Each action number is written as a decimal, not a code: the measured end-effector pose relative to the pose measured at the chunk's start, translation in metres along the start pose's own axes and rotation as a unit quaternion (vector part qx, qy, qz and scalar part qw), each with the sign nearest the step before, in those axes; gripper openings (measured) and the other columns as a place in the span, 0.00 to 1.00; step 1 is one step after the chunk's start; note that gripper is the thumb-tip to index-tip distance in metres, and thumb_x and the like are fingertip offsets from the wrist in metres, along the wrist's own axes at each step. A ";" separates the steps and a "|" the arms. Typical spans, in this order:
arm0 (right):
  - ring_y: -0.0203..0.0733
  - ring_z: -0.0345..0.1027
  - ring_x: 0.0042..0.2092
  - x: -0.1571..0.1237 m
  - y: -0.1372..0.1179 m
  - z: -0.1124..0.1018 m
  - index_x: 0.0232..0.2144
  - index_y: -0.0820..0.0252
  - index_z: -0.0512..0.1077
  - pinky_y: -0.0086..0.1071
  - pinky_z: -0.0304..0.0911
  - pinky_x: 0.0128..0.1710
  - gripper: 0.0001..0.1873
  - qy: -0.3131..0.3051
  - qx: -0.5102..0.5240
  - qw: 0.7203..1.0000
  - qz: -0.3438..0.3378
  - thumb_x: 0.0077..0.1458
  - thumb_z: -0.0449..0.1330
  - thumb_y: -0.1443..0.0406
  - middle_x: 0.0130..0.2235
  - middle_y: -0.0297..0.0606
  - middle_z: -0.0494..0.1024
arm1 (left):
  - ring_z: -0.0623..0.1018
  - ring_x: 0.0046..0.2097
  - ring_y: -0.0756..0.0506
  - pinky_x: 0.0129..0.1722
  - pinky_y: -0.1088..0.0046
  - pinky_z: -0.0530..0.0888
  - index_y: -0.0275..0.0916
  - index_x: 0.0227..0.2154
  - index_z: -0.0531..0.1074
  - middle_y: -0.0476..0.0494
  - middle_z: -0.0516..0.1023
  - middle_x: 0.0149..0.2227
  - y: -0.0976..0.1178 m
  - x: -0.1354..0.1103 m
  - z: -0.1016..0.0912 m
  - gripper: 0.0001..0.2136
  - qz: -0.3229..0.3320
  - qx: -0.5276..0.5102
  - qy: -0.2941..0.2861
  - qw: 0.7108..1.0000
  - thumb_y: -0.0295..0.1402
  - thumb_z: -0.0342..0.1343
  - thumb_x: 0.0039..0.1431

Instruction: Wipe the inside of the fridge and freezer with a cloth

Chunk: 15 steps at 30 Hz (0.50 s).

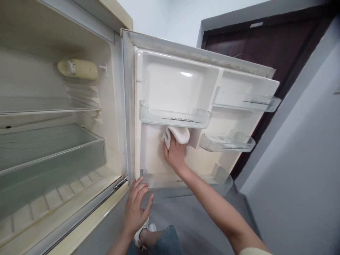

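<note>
My right hand (174, 154) presses a white cloth (176, 135) against the inner wall of the open fridge door (156, 152), just below the upper clear door shelf (174, 118). Its fingers are closed on the cloth. My left hand (136, 206) is open with fingers spread, resting on the door's bottom edge near the hinge corner. The fridge cabinet (53, 117) stands open to the left, with bare shelves.
Two more clear door bins (227, 142) (252, 103) hang on the door's right side. A glass shelf (50, 110) and a drawer (53, 156) sit inside. A dark wooden door (265, 46) and grey wall (300, 148) stand right. My foot in a white shoe (145, 235) is below.
</note>
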State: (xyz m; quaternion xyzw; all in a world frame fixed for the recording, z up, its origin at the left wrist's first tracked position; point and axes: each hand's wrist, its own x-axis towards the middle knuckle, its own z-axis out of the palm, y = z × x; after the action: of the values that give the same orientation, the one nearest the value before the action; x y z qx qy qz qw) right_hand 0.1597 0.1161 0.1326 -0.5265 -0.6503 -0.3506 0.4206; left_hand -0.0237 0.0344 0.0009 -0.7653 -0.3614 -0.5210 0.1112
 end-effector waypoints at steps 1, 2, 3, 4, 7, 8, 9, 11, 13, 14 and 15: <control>0.59 0.55 0.61 -0.002 -0.001 0.002 0.59 0.65 0.62 0.56 0.51 0.59 0.27 -0.018 0.003 1.000 -0.024 0.62 0.47 0.57 0.57 0.54 0.67 | 0.69 0.57 0.41 0.54 0.49 0.74 0.41 0.39 0.66 0.42 0.76 0.41 0.000 0.000 0.000 0.10 0.000 0.001 -0.003 1.000 0.27 0.56 0.54; 0.58 0.56 0.60 -0.005 -0.002 0.003 0.58 0.64 0.64 0.56 0.50 0.60 0.26 -0.038 0.007 0.997 -0.060 0.62 0.48 0.58 0.56 0.54 0.69 | 0.69 0.57 0.41 0.54 0.49 0.74 0.41 0.39 0.66 0.42 0.76 0.41 0.001 0.000 0.000 0.10 0.000 0.002 -0.002 1.000 0.27 0.56 0.54; 0.57 0.56 0.61 -0.008 -0.002 0.005 0.57 0.62 0.66 0.55 0.50 0.60 0.25 -0.058 0.012 0.993 -0.105 0.61 0.50 0.58 0.55 0.53 0.69 | 0.69 0.57 0.41 0.54 0.49 0.74 0.41 0.39 0.66 0.42 0.76 0.41 0.001 0.000 0.000 0.10 0.000 0.003 -0.002 1.000 0.27 0.56 0.54; 0.57 0.53 0.62 -0.012 -0.001 0.006 0.55 0.62 0.67 0.54 0.49 0.61 0.24 -0.077 0.019 0.985 -0.155 0.60 0.52 0.59 0.56 0.52 0.69 | 0.70 0.57 0.41 0.54 0.50 0.74 0.42 0.39 0.66 0.43 0.76 0.41 0.000 0.000 0.000 0.10 0.000 0.004 -0.001 1.000 0.27 0.56 0.54; 0.53 0.43 0.67 -0.025 0.005 0.010 0.51 0.63 0.70 0.47 0.50 0.63 0.21 -0.147 0.056 0.932 -0.326 0.56 0.57 0.61 0.58 0.49 0.67 | 0.69 0.57 0.41 0.55 0.50 0.73 0.42 0.39 0.66 0.43 0.76 0.41 0.000 0.000 0.000 0.09 -0.001 0.005 -0.003 1.000 0.27 0.56 0.54; 0.50 0.41 0.68 -0.029 0.008 0.012 0.50 0.64 0.70 0.44 0.50 0.63 0.20 -0.173 0.069 0.905 -0.381 0.56 0.58 0.62 0.58 0.48 0.67 | 0.69 0.58 0.41 0.55 0.50 0.73 0.42 0.39 0.66 0.43 0.76 0.41 0.000 0.000 0.000 0.09 -0.002 0.005 -0.005 1.000 0.27 0.55 0.54; 0.48 0.40 0.68 -0.034 0.011 0.013 0.49 0.65 0.71 0.41 0.50 0.64 0.18 -0.196 0.081 0.879 -0.428 0.57 0.57 0.64 0.58 0.47 0.68 | 0.69 0.58 0.41 0.55 0.51 0.73 0.42 0.39 0.66 0.43 0.76 0.41 -0.001 0.000 0.000 0.10 -0.003 0.003 -0.007 1.000 0.27 0.55 0.54; 0.44 0.41 0.68 -0.042 0.017 0.016 0.49 0.66 0.71 0.37 0.48 0.65 0.17 -0.229 0.095 0.832 -0.497 0.58 0.55 0.67 0.59 0.44 0.67 | 0.69 0.58 0.41 0.56 0.52 0.73 0.42 0.39 0.66 0.43 0.76 0.42 -0.001 0.000 0.000 0.10 -0.005 -0.003 -0.005 1.000 0.27 0.55 0.54; 0.40 0.43 0.67 -0.046 0.022 0.016 0.52 0.65 0.69 0.34 0.46 0.66 0.18 -0.243 0.095 0.807 -0.529 0.59 0.54 0.69 0.61 0.40 0.64 | 0.69 0.58 0.41 0.56 0.52 0.72 0.42 0.40 0.66 0.43 0.76 0.42 -0.001 -0.001 0.000 0.10 -0.008 -0.008 -0.005 1.000 0.27 0.55 0.54; 0.38 0.43 0.67 -0.047 0.023 0.016 0.53 0.63 0.68 0.32 0.45 0.66 0.19 -0.242 0.091 0.805 -0.534 0.59 0.54 0.69 0.63 0.37 0.62 | 0.69 0.58 0.41 0.56 0.52 0.72 0.42 0.40 0.66 0.43 0.76 0.43 -0.001 -0.001 0.000 0.11 -0.009 -0.009 -0.007 1.000 0.27 0.55 0.54; 0.37 0.43 0.67 -0.046 0.024 0.014 0.54 0.61 0.67 0.31 0.45 0.66 0.21 -0.236 0.086 0.810 -0.530 0.59 0.53 0.69 0.64 0.34 0.60 | 0.69 0.58 0.41 0.56 0.52 0.72 0.42 0.40 0.66 0.43 0.76 0.43 -0.002 -0.002 0.001 0.11 -0.009 -0.009 -0.008 1.000 0.27 0.55 0.54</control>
State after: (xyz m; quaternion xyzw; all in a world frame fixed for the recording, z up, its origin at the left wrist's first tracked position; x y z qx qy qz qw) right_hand 0.1853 0.1161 0.0853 -0.1282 -0.9351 -0.3270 0.0462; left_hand -0.0248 0.0350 -0.0012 -0.7667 -0.3647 -0.5194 0.0968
